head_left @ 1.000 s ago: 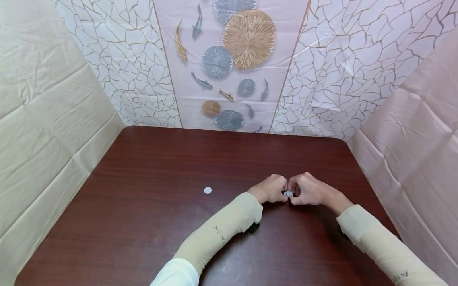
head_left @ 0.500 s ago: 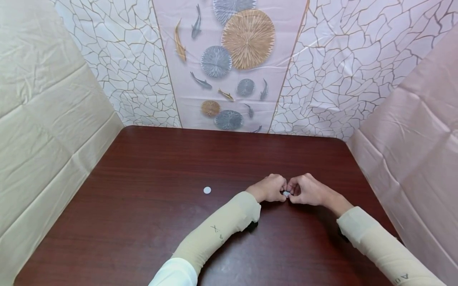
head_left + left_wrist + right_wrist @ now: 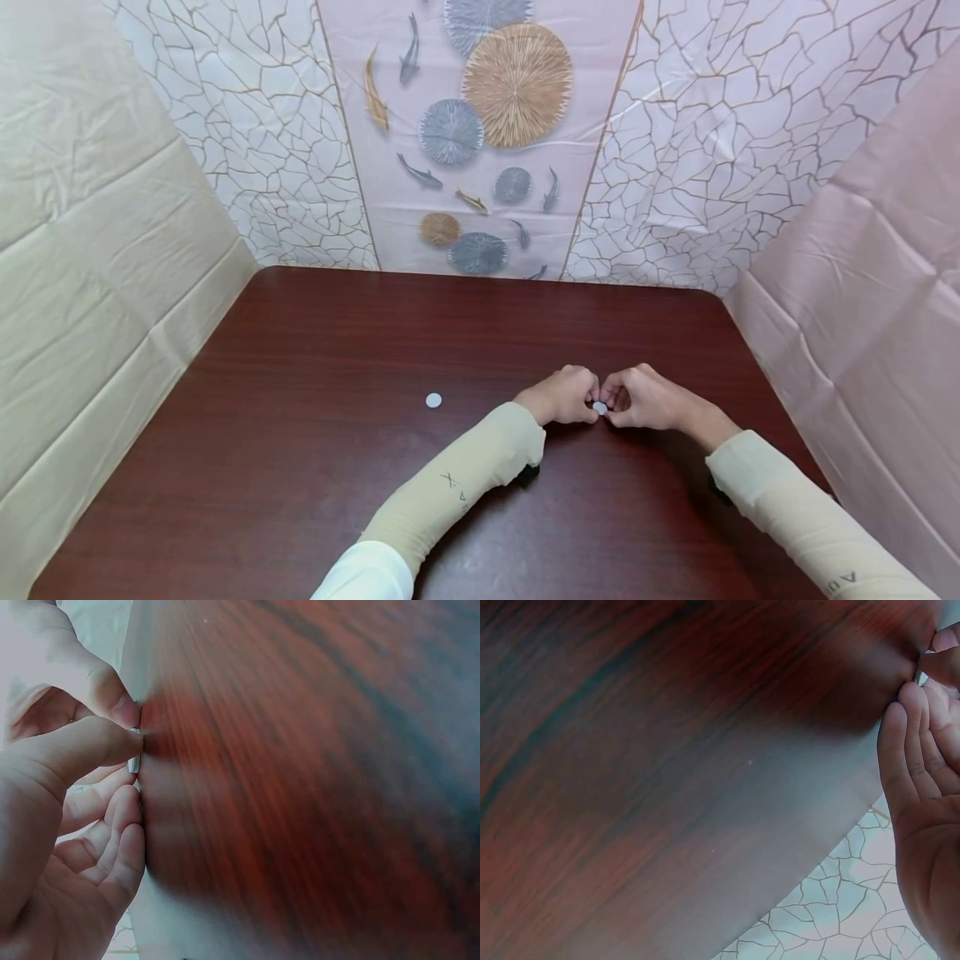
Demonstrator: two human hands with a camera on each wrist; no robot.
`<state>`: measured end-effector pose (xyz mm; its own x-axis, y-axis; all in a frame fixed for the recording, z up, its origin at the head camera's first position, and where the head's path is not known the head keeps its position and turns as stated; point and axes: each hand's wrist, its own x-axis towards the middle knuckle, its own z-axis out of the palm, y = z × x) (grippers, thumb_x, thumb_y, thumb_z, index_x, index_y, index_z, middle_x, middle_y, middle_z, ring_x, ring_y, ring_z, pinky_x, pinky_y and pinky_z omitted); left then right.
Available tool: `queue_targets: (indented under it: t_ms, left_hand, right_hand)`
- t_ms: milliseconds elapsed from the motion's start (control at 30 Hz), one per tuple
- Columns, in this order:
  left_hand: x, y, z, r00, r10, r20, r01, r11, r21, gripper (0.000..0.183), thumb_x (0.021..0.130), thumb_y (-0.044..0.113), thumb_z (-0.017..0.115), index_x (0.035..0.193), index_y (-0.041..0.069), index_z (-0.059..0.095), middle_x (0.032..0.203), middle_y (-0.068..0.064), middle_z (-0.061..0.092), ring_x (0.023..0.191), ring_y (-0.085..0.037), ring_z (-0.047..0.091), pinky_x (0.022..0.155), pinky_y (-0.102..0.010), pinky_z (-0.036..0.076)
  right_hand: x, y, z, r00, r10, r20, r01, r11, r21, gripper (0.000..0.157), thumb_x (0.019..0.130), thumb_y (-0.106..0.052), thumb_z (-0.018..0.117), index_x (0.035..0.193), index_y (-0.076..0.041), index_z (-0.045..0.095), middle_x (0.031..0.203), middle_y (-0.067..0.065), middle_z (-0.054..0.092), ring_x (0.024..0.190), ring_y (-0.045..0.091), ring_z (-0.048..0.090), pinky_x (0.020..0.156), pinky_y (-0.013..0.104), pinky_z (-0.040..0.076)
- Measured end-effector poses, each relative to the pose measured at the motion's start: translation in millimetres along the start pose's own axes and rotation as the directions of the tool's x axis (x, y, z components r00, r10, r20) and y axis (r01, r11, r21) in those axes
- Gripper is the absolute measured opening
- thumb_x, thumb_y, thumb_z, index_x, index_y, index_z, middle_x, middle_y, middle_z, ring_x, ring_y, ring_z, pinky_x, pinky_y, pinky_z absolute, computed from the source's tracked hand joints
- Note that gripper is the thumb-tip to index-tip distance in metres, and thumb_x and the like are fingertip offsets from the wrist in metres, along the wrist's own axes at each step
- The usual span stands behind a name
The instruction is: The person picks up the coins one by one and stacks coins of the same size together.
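A small round white disc (image 3: 599, 408), coin-like, lies on the dark red-brown table between my hands, right of the middle in the head view. My left hand (image 3: 561, 395) and right hand (image 3: 648, 398) meet around it, thumbs on the near side and curled fingers on the far side. Both pinch at its edge. In the left wrist view only the silvery rim of the disc (image 3: 135, 763) shows beside the left thumb (image 3: 105, 742). The right wrist view has the right hand (image 3: 930, 787) at its edge, with the disc mostly hidden there.
Another white disc (image 3: 433, 400) lies flat on the table (image 3: 300, 467) to the left of my hands. Beige cloth hangs along the left side, pink cloth along the right. A patterned sheet (image 3: 480, 183) covers the back behind the table's far edge.
One second ago two overlapping white discs showed between my fingertips; now a single round outline shows there, slightly further left. My hands have hardly moved. The disc on the left stays put.
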<state>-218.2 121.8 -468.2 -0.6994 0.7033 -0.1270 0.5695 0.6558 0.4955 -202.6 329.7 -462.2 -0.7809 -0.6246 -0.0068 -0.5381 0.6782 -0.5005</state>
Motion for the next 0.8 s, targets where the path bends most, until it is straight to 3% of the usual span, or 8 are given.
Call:
queue_targets:
  t_ms: [800]
  left_hand:
    - [6.0, -3.4, 3.1, 1.000, -0.001, -0.012, 0.001, 1.000, -0.005, 0.017, 0.094, 0.023, 0.079, 0.107, 0.015, 0.070, 0.102, 0.007, 0.064, 0.092, -0.005, 0.058, 0.079, -0.015, 0.046]
  right_hand:
    - [0.3, 2.7, -3.7, 0.999, 0.022, 0.026, -0.023, 1.000, 0.019, 0.017, 0.079, -0.005, 0.084, 0.093, -0.010, 0.075, 0.083, -0.003, 0.074, 0.074, 0.003, 0.069, 0.067, 0.021, 0.060]
